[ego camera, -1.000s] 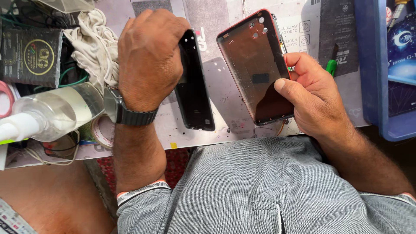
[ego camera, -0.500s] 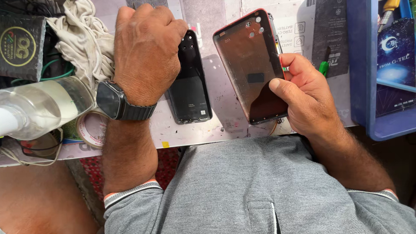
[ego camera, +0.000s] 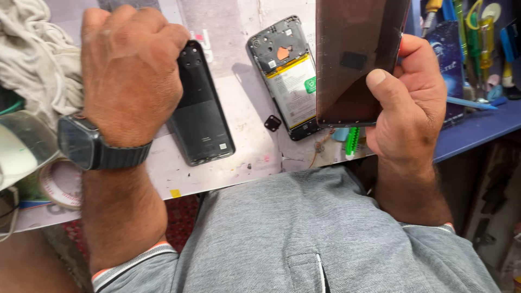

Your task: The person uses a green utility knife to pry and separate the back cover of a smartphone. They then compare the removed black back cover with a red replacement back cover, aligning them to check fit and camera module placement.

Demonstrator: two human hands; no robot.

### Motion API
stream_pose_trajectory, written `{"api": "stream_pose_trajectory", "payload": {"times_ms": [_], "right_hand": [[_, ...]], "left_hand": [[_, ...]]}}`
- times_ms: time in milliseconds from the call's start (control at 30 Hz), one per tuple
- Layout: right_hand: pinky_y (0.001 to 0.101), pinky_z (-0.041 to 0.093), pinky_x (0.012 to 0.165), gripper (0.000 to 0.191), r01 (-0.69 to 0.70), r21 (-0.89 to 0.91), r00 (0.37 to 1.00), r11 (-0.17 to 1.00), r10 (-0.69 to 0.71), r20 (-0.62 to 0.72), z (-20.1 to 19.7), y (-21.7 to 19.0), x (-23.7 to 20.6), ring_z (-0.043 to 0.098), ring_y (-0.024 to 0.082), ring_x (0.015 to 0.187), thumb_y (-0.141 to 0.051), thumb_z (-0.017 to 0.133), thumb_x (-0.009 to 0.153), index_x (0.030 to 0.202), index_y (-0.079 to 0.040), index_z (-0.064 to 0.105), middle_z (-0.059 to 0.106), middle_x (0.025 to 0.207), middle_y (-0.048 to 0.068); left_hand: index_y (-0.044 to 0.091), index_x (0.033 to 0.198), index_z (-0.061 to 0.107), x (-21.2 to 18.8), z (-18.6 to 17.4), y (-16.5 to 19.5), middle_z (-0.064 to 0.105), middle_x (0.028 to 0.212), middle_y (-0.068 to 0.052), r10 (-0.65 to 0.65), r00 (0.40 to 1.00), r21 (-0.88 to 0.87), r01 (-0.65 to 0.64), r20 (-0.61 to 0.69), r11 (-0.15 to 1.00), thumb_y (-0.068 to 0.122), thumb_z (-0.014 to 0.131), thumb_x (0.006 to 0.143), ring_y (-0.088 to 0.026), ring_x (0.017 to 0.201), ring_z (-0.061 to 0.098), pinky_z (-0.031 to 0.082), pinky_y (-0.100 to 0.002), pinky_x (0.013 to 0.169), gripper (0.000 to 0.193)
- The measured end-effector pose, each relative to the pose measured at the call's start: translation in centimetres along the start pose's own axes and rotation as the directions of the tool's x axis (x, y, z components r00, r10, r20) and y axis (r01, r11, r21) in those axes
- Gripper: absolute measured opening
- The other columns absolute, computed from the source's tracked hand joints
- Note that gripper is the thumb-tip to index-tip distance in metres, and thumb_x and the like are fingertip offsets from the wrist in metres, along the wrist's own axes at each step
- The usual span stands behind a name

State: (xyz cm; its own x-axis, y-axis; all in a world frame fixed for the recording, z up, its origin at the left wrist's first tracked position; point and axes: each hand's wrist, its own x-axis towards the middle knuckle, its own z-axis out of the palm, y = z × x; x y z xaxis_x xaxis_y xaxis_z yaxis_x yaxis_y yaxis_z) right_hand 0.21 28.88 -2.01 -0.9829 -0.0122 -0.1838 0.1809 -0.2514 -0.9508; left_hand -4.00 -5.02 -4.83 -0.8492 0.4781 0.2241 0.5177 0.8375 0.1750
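Head view, recorded with hands well apart. Left hand (ego camera: 130, 76) found closed over the top end of the black back cover (ego camera: 203, 116), flat on the work mat (ego camera: 244, 157). Right hand (ego camera: 412, 103) found clamped on the dark display panel (ego camera: 355, 59), raised above the opened phone body (ego camera: 285, 76). Judged as a stage with the handset in separate parts. Light edge-only grip judged necessary for any further panel handling. Counted: one cover, one panel, one body, one small black square part (ego camera: 272, 123), one green-handled tool (ego camera: 353, 142).
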Motion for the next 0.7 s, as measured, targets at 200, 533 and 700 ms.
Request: {"api": "stream_pose_trajectory", "payload": {"times_ms": [200, 533, 700], "right_hand": [[0.0287, 0.049, 0.107, 0.025, -0.005, 0.039, 0.998, 0.999, 0.002, 0.062, -1.3, 1.3, -0.1, 0.062, 0.014, 0.11, 0.007, 0.056, 0.111, 0.136, 0.008, 0.053, 0.067, 0.126, 0.014], [0.0298, 0.049, 0.109, 0.027, -0.054, -0.007, 0.998, 0.998, 0.055, 0.032, -2.3, 1.8, -0.7, 0.063, 0.015, 0.113, 0.005, 0.058, 0.11, 0.137, 0.008, 0.053, 0.067, 0.128, 0.015], [0.0313, 0.05, 0.11, 0.029, -0.092, 0.005, 0.996, 0.996, 0.092, 0.004, -2.6, 1.8, -0.8, 0.063, 0.017, 0.114, 0.004, 0.059, 0.108, 0.136, 0.008, 0.053, 0.067, 0.128, 0.015]], "left_hand": [[0.013, 0.108, 0.079, -0.7, 1.0, -0.6, 0.068, 0.094, -0.003, -0.014, 1.0, -0.022, 0.014, -0.006, 1.0, -0.001, 0.063, 0.092, -0.022, 0.093, 0.061, 0.039, -0.04, 0.093, 0.026], [0.01, 0.109, 0.077, -1.6, 2.0, -1.1, 0.068, 0.101, -0.003, -0.018, 1.0, -0.041, 0.018, 0.007, 0.999, 0.001, 0.065, 0.088, -0.022, 0.101, 0.064, 0.043, -0.041, 0.101, 0.026], [0.01, 0.111, 0.078, -1.6, 2.4, -1.2, 0.069, 0.102, -0.003, -0.036, 0.998, -0.027, 0.037, 0.042, 0.999, 0.0, 0.065, 0.09, -0.022, 0.098, 0.064, 0.044, -0.042, 0.103, 0.027]]}}
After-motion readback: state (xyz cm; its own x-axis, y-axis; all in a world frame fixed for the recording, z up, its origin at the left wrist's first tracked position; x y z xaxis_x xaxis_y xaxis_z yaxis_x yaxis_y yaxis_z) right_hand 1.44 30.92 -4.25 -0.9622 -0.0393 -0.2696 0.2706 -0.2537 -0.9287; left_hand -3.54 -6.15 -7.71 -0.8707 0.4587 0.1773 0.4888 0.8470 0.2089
